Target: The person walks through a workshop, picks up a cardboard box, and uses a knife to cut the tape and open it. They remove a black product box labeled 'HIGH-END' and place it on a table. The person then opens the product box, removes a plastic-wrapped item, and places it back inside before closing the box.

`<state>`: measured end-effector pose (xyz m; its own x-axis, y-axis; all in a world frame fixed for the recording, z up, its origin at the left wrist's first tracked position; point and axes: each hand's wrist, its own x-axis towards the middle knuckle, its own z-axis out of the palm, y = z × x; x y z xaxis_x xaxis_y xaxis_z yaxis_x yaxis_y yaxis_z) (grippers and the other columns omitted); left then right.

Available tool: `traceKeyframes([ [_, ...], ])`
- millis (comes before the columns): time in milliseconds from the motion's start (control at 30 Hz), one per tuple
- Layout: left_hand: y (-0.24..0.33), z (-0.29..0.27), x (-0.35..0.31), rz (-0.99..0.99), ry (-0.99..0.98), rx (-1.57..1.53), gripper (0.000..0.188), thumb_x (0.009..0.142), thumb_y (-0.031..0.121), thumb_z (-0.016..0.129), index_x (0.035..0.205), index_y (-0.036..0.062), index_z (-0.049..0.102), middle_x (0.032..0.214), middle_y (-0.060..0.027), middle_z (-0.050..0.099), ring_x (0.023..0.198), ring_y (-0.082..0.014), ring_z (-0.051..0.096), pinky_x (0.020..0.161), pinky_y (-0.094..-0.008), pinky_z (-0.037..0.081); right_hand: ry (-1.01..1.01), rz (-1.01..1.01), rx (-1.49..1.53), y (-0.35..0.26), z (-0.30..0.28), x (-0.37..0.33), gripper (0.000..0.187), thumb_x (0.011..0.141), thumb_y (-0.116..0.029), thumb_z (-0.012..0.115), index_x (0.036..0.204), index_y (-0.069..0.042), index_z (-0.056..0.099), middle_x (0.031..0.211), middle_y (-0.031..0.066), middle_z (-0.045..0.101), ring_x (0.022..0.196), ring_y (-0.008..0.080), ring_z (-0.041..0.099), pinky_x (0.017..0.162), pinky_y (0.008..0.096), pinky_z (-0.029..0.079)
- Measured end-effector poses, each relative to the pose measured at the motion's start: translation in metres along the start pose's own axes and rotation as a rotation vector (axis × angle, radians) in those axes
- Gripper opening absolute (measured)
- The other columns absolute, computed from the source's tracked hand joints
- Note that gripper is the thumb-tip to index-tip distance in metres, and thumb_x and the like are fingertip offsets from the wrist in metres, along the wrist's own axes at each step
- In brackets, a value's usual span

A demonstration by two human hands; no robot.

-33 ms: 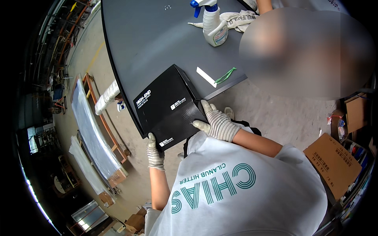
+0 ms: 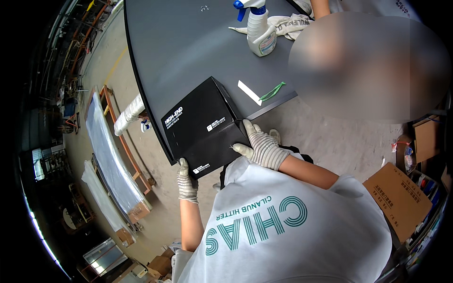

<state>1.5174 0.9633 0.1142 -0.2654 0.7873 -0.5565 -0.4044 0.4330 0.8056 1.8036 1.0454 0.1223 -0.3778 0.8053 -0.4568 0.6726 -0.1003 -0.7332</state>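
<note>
A black cardboard box (image 2: pixel 200 122) with white printing rests on the near corner of the dark grey table, its near end sticking out past the edge. My left hand (image 2: pixel 187 183), in a striped knit glove, is closed on the box's near left corner, with the thumb on top and the other fingers mostly hidden. The same kind of glove covers my right hand (image 2: pixel 265 147), which grips the near right corner with the thumb over the top face and the fingers along the side. The flap at that side looks slightly raised.
On the table (image 2: pixel 188 52) stand a white spray bottle (image 2: pixel 262 35) with a blue trigger, a white cloth (image 2: pixel 288 26), a white strip (image 2: pixel 250 93) and a green tie (image 2: pixel 272 91). Another person's arm (image 2: pixel 321 8) shows at the far right. Wrapped panels (image 2: pixel 115 155) lean at left; a cardboard carton (image 2: pixel 398 200) stands at right.
</note>
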Motion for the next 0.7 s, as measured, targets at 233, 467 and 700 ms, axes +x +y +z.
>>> traceKeyframes([
  [233,-0.065,-0.028,0.022,-0.090,0.239,0.143,0.059,0.084,0.046,0.068,0.118,0.0005,0.052,0.105,-0.0114,0.059,0.095,-0.0223,0.060,0.084,-0.0364,0.053,0.079,0.029,-0.181,0.028,0.003,0.021,0.065,0.085,-0.041,0.061,0.140,-0.016,0.035,0.117,0.0205,0.053,0.103,0.0363,0.059,0.087,0.0450,0.050],
  [467,0.003,-0.003,0.011,0.475,0.335,0.298,0.056,0.089,0.037,0.063,0.133,0.0059,0.047,0.125,-0.0063,0.055,0.114,-0.0184,0.053,0.101,-0.0338,0.039,0.272,-0.189,0.321,0.044,0.000,0.024,0.070,0.082,-0.044,0.062,0.134,-0.002,0.041,0.123,0.0221,0.050,0.104,0.0331,0.057,0.090,0.0418,0.048],
  [700,0.048,0.002,0.071,-0.093,-0.121,0.039,0.062,0.082,0.042,0.070,0.128,0.0049,0.052,0.124,-0.0078,0.059,0.112,-0.0202,0.057,0.099,-0.0358,0.045,-0.107,-0.129,0.762,0.015,-0.015,0.067,0.096,0.067,-0.054,0.077,0.132,0.008,0.041,0.130,0.0281,0.049,0.127,0.0359,0.044,0.106,0.0372,0.036],
])
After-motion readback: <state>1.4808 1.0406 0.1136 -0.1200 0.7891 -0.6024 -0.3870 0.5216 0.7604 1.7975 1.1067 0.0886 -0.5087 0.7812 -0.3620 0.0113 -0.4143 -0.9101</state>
